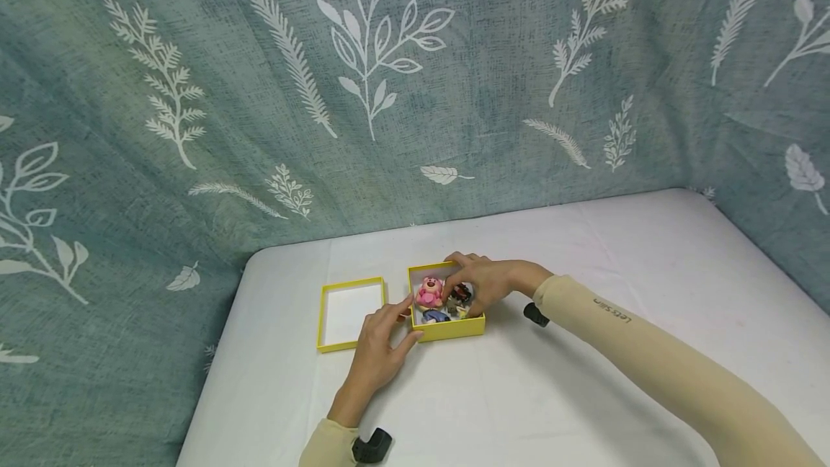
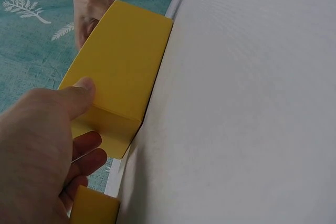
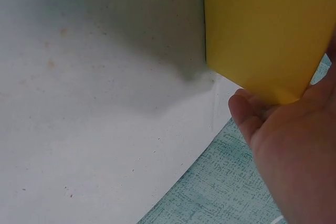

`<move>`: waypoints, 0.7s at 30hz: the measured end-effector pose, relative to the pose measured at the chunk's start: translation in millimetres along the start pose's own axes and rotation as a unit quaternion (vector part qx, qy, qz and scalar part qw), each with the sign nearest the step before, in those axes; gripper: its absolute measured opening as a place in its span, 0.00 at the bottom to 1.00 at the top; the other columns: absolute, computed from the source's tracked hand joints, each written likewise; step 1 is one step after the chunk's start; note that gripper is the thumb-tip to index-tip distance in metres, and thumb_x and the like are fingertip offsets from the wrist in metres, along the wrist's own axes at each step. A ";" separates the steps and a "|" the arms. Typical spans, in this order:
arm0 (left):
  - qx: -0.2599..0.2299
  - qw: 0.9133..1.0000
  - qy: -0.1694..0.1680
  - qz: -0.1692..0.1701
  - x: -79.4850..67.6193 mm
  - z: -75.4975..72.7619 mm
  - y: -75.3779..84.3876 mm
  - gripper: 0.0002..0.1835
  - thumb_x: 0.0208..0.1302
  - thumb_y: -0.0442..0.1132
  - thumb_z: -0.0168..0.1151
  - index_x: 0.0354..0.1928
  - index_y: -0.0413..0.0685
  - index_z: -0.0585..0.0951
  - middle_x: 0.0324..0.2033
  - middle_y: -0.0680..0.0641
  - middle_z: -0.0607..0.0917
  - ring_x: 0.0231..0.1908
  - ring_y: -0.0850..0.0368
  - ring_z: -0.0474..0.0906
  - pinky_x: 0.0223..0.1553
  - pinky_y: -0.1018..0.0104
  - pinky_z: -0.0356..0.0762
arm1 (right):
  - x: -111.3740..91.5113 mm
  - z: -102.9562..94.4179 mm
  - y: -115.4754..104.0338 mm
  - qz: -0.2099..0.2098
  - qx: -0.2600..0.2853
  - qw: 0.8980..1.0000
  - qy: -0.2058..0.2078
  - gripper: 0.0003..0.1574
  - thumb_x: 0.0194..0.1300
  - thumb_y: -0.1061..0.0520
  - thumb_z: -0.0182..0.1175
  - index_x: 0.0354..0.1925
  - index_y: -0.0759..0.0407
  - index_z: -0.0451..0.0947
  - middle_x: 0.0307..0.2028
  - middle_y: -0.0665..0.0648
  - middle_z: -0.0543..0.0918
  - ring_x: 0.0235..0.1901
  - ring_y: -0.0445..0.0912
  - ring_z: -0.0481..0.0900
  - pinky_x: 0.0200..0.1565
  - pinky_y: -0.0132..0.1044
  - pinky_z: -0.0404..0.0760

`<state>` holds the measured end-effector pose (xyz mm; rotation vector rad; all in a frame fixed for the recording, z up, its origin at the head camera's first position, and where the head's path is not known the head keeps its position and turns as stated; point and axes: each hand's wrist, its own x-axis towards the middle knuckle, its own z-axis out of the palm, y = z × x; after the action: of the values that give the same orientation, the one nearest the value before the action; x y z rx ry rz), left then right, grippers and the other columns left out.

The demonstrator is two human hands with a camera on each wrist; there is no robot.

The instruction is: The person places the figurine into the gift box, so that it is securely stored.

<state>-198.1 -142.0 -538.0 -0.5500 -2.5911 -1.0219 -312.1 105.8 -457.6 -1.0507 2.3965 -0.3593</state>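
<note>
In the head view, a yellow box (image 1: 452, 331) is seen standing on a white table (image 1: 551, 395), its inside facing up; a pink bear figure (image 1: 429, 292), a blue figure (image 1: 436, 316) and a dark-topped figure (image 1: 461, 294) are held in it. The box's near left corner is grasped by the left hand (image 1: 378, 352), fingers laid along the side and thumb at the front. The right hand (image 1: 483, 279) is placed over the right wall, with some fingers dipped inside beside the dark-topped figure; whether anything is pinched cannot be told. A shallow yellow-rimmed tray (image 1: 321, 316) is set just left of the box. In the left wrist view, the thumb is pressed flat on the box's front face, with the fingers bent near its short side. In the right wrist view, the box's far corner is touched by bent fingers; the remaining fingers are hidden.
</note>
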 end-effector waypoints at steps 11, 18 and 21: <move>0.000 1.000 0.000 -0.002 -2.1 0.6 1.0 0.34 0.60 0.46 0.69 0.68 0.55 0.71 0.48 0.55 0.83 0.47 0.57 0.80 0.50 0.58 0.69 | -0.3 2.4 4.2 -0.014 0.022 1.000 0.002 0.27 0.52 0.50 0.72 0.52 0.35 0.80 0.73 0.57 0.52 0.70 0.59 0.55 0.64 0.63 0.62; 0.002 1.000 0.002 0.001 -2.8 0.9 1.8 0.33 0.61 0.46 0.69 0.68 0.54 0.71 0.48 0.55 0.83 0.46 0.58 0.80 0.51 0.58 0.70 | -0.5 3.1 5.2 -0.011 0.036 0.999 0.000 0.26 0.53 0.50 0.72 0.53 0.39 0.82 0.74 0.58 0.51 0.72 0.58 0.52 0.66 0.62 0.61; 0.003 1.000 0.004 0.005 -3.0 0.8 2.2 0.33 0.61 0.45 0.69 0.68 0.54 0.71 0.47 0.54 0.83 0.46 0.58 0.80 0.51 0.58 0.70 | -1.3 3.4 5.1 -0.012 0.034 0.999 0.002 0.26 0.54 0.50 0.72 0.53 0.39 0.82 0.74 0.58 0.51 0.73 0.59 0.51 0.66 0.63 0.61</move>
<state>-194.5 -140.7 -538.4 -0.5554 -2.5818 -1.0105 -312.6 110.0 -462.1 -1.0495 2.3597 -0.4491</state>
